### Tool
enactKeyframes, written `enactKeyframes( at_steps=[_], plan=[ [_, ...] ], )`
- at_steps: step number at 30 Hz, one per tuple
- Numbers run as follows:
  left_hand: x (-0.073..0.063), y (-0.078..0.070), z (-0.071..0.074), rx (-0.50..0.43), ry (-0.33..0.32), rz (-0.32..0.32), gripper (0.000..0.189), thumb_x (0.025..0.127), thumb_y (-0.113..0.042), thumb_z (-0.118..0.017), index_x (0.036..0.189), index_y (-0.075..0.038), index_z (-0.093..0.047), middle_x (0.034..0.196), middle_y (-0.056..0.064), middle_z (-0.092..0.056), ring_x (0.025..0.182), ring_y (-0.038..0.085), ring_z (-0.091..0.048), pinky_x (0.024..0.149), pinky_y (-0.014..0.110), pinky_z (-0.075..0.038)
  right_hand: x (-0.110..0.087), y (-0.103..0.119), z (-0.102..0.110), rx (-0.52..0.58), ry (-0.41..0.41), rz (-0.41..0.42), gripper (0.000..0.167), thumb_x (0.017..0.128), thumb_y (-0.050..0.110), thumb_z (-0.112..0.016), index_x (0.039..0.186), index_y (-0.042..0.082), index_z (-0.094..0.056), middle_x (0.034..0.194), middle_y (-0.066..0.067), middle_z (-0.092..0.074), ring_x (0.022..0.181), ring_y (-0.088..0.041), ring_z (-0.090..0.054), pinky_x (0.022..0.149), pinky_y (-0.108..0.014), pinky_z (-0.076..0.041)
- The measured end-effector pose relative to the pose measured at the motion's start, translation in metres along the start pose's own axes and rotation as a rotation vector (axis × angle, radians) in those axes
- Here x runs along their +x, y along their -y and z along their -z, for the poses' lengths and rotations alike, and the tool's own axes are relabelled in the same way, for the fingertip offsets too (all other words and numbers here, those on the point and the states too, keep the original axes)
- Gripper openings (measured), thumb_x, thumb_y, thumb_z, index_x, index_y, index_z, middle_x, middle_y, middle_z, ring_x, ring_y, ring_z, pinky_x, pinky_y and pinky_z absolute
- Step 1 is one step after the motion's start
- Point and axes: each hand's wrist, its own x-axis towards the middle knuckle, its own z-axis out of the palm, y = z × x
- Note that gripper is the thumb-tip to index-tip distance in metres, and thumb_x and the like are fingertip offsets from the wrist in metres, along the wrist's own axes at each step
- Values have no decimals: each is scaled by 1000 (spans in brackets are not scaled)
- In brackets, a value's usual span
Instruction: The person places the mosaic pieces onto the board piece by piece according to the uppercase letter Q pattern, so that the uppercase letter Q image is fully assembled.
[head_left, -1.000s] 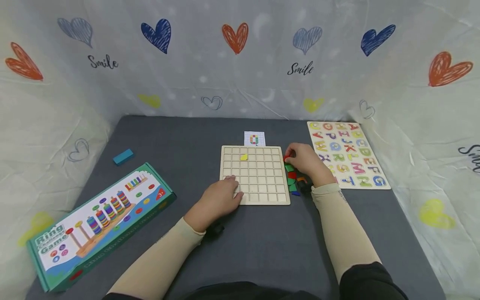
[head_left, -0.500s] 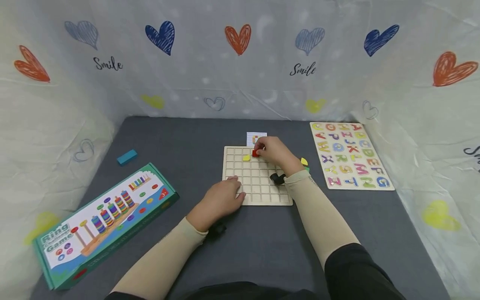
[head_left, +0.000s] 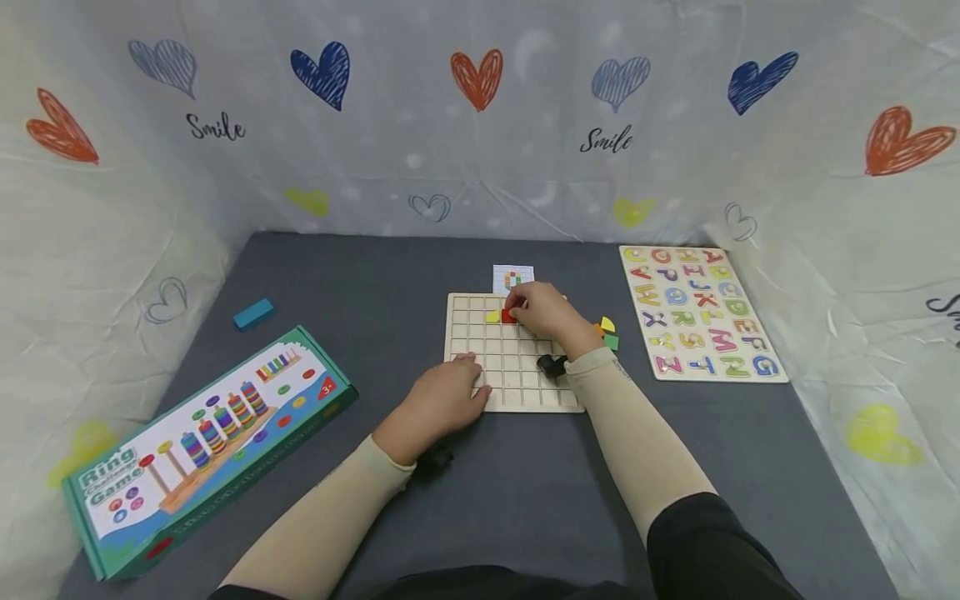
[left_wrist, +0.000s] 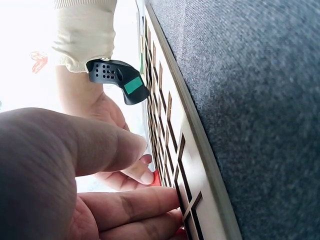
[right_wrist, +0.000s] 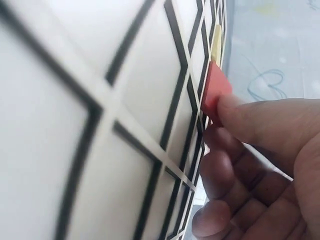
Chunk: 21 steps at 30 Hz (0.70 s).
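Note:
A wooden grid board (head_left: 525,403) lies flat on the grey cloth. My left hand (head_left: 438,404) rests on its left front part, fingers laid over the surface. Between thumb and fingers, my right hand (head_left: 549,315) pinches a red square tile (head_left: 507,317) down at the upper rows of the grid. Directly left of it sits a yellow tile (head_left: 492,317) with a rounded corner. In the right wrist view the red tile (right_wrist: 214,90) stands slightly tilted at the grid, beside the yellow one (right_wrist: 216,42). A small printed pattern card (head_left: 513,273) lies behind the board.
Loose tiles, among them a green one (head_left: 611,342) and a yellow one (head_left: 607,323), lie right of the board, partly hidden by the right arm. An alphabet board (head_left: 712,333) is farther right. To the left are a ring game box (head_left: 210,454) and a blue block (head_left: 253,314).
My right hand has moved left from the loose tiles with the red tile and lowered it beside the yellow tile. The left hand stays on the board.

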Motion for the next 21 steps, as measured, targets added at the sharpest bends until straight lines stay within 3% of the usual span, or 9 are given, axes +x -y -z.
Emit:
enactKeyframes(
  at_steps=[5,11,16,21],
  plan=[
    [0,0,-1,-12,-9,-3,28,108,-33,-66,110,-7,-77,153,16,-66,146,32,-61,110,52,-57,0,-1,-2,-21,-17,47,12,107,10,-67,109,9,-79,111,-12,-73,99,-29,-68,92,-46,-56],
    [2,-1,-3,-18,0,-5,31,108,-33,-66,117,-6,-77,155,17,-64,148,32,-59,112,52,-56,-6,-4,1,-14,-23,30,14,109,11,-65,114,8,-77,114,-13,-72,101,-29,-67,93,-46,-56],
    [3,-2,-4,-27,8,1,30,107,-33,-66,115,-6,-77,155,17,-64,147,32,-60,111,52,-56,-27,-23,19,37,-58,-37,24,111,16,-63,130,5,-74,127,-15,-67,106,-33,-65,92,-49,-56],
    [2,-1,-2,-13,2,8,31,107,-32,-67,117,-5,-77,155,18,-64,147,33,-60,111,52,-56,-52,-56,44,-7,-116,-139,31,111,17,-64,137,2,-70,133,-21,-66,115,-39,-64,98,-55,-55]
  ],
)
